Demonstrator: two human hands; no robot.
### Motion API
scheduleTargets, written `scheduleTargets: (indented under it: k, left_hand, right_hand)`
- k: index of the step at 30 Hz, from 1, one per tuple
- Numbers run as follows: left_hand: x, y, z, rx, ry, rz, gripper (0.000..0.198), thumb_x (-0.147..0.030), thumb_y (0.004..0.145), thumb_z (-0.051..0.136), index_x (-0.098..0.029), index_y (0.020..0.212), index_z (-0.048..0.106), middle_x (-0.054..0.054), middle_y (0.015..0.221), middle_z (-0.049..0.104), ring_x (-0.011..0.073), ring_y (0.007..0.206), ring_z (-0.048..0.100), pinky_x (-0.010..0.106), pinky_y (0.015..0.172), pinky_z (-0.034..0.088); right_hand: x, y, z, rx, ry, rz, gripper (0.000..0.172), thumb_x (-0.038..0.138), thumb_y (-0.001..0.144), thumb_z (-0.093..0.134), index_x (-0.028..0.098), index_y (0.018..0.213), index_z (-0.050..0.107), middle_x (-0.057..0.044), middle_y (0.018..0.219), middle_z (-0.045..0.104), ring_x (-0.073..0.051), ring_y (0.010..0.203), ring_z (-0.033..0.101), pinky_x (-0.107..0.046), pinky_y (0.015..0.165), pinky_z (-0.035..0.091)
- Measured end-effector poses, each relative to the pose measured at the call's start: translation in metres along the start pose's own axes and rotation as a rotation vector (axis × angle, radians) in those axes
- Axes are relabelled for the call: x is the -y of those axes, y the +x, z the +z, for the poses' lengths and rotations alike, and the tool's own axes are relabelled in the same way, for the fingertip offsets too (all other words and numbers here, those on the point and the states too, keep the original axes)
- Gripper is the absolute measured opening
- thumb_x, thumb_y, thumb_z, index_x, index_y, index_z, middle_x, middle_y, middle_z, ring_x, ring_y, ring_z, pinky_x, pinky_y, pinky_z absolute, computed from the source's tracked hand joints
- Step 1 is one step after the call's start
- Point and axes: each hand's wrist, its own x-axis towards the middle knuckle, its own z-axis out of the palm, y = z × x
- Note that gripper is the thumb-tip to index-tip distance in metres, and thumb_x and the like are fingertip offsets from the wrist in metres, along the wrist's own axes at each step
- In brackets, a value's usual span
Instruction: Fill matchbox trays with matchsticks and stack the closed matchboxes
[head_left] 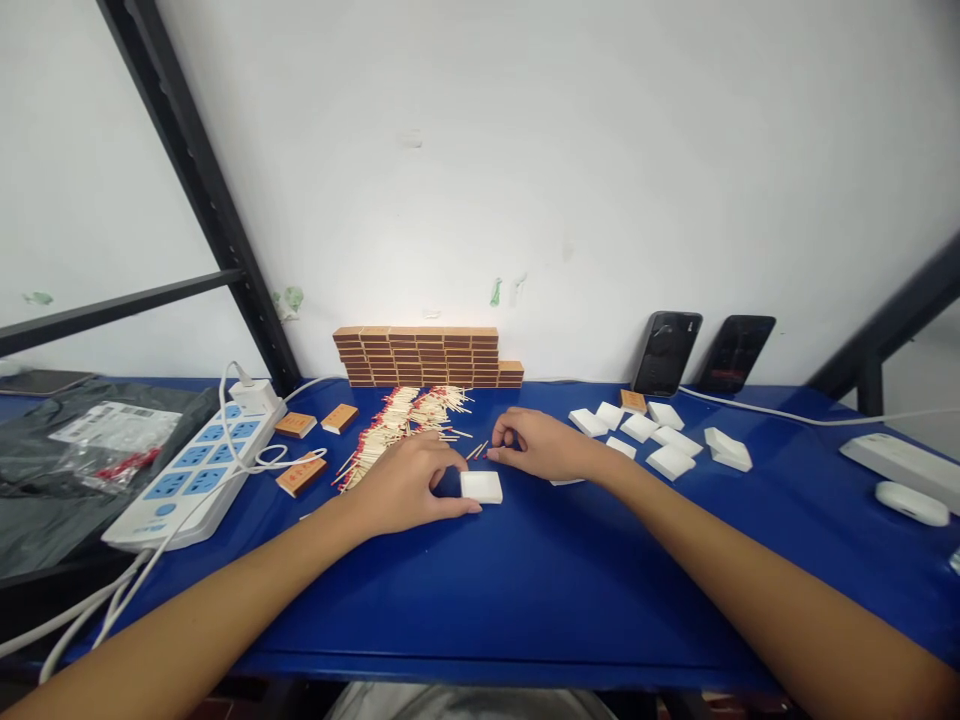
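Left hand has the small white tray pinched, thumb at its front, forefinger at its rear left, open side up, right around the middle of the blue table! Right hand is poised just behind and right of it, fingers curled, tips down beside a few loose matches; whether it grips one, I cannot tell. Those matches lie just behind the tray, between the two hands. Behind the left hand, the big match pile runs up to the matchbox wall along the back edge. Room to move? A broad stretch of blue runs from the tray to the front edge, and more opens towards the front right corner. Tighter elsewhere: spare white trays crowd the right hand's far side, and the power strip lines the left.
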Motion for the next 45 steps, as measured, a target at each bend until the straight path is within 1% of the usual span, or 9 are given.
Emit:
scheduleTargets:
  k: [7,13,17,21,27,32,36,40,45]
  left_hand:
    - [-0.001,0.000,-0.001,0.006,0.020,0.003,0.036,-0.054,0.086,0.079,-0.020,0.096,0.076,0.000,0.068,0.058,0.0199,0.077,0.057,0.031,0.070,0.038]
    - [0.000,0.000,0.000,-0.013,0.020,0.016,0.036,-0.055,0.085,0.079,-0.020,0.095,0.075,-0.001,0.067,0.057,0.0194,0.075,0.056,0.031,0.069,0.039]
    - [0.001,0.000,0.001,-0.007,0.032,0.016,0.037,-0.056,0.086,0.078,-0.020,0.095,0.075,0.000,0.068,0.059,0.0202,0.077,0.058,0.031,0.070,0.039]
    - [0.004,-0.001,0.003,-0.029,0.056,-0.005,0.036,-0.055,0.085,0.079,-0.021,0.096,0.075,0.000,0.070,0.061,0.0207,0.079,0.058,0.031,0.070,0.039]
    - [0.009,-0.001,0.004,-0.090,0.094,-0.063,0.037,-0.054,0.083,0.081,-0.022,0.099,0.075,0.001,0.073,0.064,0.0211,0.079,0.059,0.031,0.068,0.038]
    - [0.009,0.000,0.003,-0.124,0.101,-0.094,0.036,-0.054,0.084,0.080,-0.022,0.098,0.076,-0.001,0.066,0.060,0.0204,0.073,0.058,0.031,0.065,0.037]
    - [0.010,0.000,0.003,-0.133,0.101,-0.127,0.038,-0.057,0.083,0.079,-0.021,0.094,0.076,-0.001,0.064,0.059,0.0205,0.073,0.059,0.031,0.065,0.038]
    - [0.009,0.000,0.002,-0.106,0.090,-0.112,0.040,-0.058,0.083,0.080,-0.021,0.098,0.076,-0.001,0.067,0.060,0.0207,0.073,0.059,0.031,0.066,0.039]
    - [0.007,0.001,0.002,-0.085,0.055,-0.032,0.037,-0.054,0.083,0.082,-0.022,0.099,0.076,-0.001,0.068,0.059,0.0205,0.077,0.058,0.032,0.068,0.039]
  right_hand:
    - [0.001,-0.004,-0.011,0.139,-0.013,0.043,0.011,0.028,0.095,0.061,0.019,0.094,0.067,-0.008,0.101,0.068,-0.021,0.089,0.061,-0.030,0.076,0.047]
    - [0.006,-0.006,-0.015,0.173,-0.045,0.019,0.018,0.028,0.101,0.052,0.018,0.095,0.065,-0.011,0.106,0.067,-0.022,0.095,0.061,-0.032,0.084,0.046]
    - [0.004,-0.005,-0.015,0.127,-0.065,0.015,0.017,0.028,0.101,0.052,0.018,0.095,0.065,-0.011,0.106,0.067,-0.022,0.091,0.061,-0.032,0.081,0.045]
    - [0.008,-0.003,-0.015,0.044,0.033,0.016,0.016,0.030,0.100,0.055,0.019,0.094,0.066,-0.007,0.094,0.070,-0.019,0.081,0.061,-0.030,0.072,0.043]
    - [0.029,-0.006,-0.014,-0.042,0.254,-0.094,0.029,0.025,0.096,0.054,0.021,0.120,0.071,-0.002,0.086,0.071,-0.015,0.071,0.057,-0.027,0.066,0.043]
    - [0.037,-0.003,-0.014,-0.135,0.438,0.014,0.018,0.034,0.089,0.068,0.018,0.094,0.074,-0.004,0.083,0.074,-0.013,0.067,0.060,-0.026,0.061,0.045]
    - [0.020,0.001,-0.015,-0.084,0.531,0.193,0.030,0.045,0.077,0.082,0.017,0.082,0.071,-0.003,0.073,0.072,-0.012,0.056,0.057,-0.026,0.051,0.043]
    - [0.003,0.003,-0.015,-0.006,0.376,0.139,0.024,0.040,0.073,0.085,0.018,0.076,0.075,-0.003,0.073,0.074,-0.014,0.065,0.062,-0.026,0.060,0.045]
    - [0.003,0.001,-0.014,0.018,0.124,0.076,0.015,0.034,0.076,0.084,0.021,0.074,0.076,0.000,0.076,0.073,-0.015,0.070,0.061,-0.026,0.063,0.041]
